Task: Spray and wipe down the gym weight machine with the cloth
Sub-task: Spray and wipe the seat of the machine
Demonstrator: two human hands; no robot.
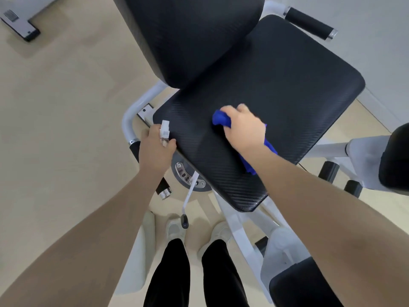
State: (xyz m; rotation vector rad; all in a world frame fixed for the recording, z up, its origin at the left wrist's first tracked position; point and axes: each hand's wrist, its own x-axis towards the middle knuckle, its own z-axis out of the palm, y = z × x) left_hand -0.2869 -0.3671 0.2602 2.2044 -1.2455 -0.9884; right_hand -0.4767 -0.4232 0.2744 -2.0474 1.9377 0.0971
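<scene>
The right hand (243, 127), arm outstretched, grips the blue cloth (221, 119) against the black seat pad (276, 85). The left hand (155, 149) clutches a white spray bottle (165, 129) at the pad's left edge.

Bare forearms (321, 209) with no sleeves in view, black trousers (168, 275), pale off-white shoes (174, 229)
</scene>
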